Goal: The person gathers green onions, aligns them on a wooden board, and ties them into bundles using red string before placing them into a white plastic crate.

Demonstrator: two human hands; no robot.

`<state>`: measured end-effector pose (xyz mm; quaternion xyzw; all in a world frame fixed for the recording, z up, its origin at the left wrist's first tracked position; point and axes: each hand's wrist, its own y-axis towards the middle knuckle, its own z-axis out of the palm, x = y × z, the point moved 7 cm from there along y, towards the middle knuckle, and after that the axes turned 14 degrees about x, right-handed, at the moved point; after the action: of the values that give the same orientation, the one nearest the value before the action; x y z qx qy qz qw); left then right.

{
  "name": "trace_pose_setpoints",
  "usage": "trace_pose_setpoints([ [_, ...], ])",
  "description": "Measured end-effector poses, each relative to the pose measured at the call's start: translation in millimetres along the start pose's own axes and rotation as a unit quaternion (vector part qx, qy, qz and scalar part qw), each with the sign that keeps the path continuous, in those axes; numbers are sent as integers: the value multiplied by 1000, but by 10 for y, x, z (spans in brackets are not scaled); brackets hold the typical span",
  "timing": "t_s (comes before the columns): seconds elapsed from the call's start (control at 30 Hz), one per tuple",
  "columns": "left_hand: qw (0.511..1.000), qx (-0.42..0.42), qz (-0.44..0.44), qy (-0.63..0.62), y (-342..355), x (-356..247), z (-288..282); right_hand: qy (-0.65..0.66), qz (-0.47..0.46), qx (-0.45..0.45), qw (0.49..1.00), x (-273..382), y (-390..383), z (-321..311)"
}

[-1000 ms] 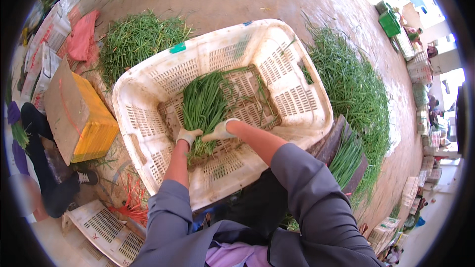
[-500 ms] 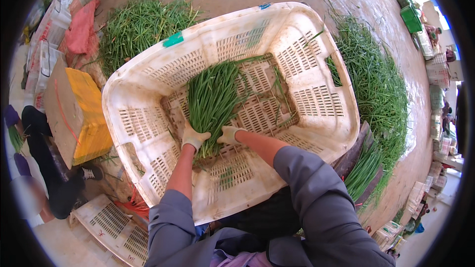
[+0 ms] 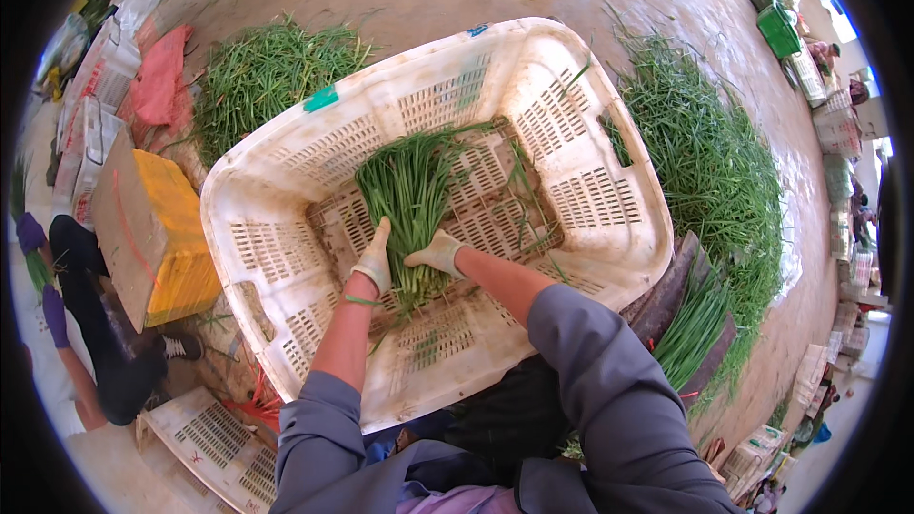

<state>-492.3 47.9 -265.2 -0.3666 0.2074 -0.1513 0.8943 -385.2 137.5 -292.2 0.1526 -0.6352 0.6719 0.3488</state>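
Observation:
A bunch of long green chives [image 3: 409,186] lies at the bottom of a large white plastic crate [image 3: 286,186], its leaf ends toward the far side. Pale gloves cover both my hands. My left hand [image 3: 374,259] grips the bunch's near left side, thumb pointing up along the stalks. On the other side, my right hand [image 3: 438,255] closes round the stalks with its thumb laid over them. The fingers underneath are partly hidden by the chives. A few loose blades lie on the crate's slotted floor, and one clings to my left wrist.
Heaps of chives lie beyond the crate at the left [image 3: 271,76] and right [image 3: 705,143]. More chives rest on a dark curved sheet [image 3: 666,300] at my right. A cardboard box with yellow tape [image 3: 157,238] stands left, near a co-worker's purple-gloved hand [image 3: 54,314] holding chives.
My left hand has turned, its thumb now pointing up along the stalks. My right hand has shifted slightly nearer. The co-worker at the left has moved their hands.

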Motion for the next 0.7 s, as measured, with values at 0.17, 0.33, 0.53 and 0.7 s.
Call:
trace_pose_setpoints([
  [0.17, 977, 91, 56, 184, -72, 95, -133, -18, 5, 10, 1000, 210, -48, 0],
  [0.33, 968, 35, 91, 233, -12, 39, 67, -8, 69, -21, 997, 233, -121, -238],
  [0.53, 939, -60, 66, 332, -119, -117, -213, -188, 191, 31, 963, 562, -616, -467],
  [0.7, 918, -119, 77, 371, -84, -104, -503, -108, 182, 59, 976, 463, -641, -583],
])
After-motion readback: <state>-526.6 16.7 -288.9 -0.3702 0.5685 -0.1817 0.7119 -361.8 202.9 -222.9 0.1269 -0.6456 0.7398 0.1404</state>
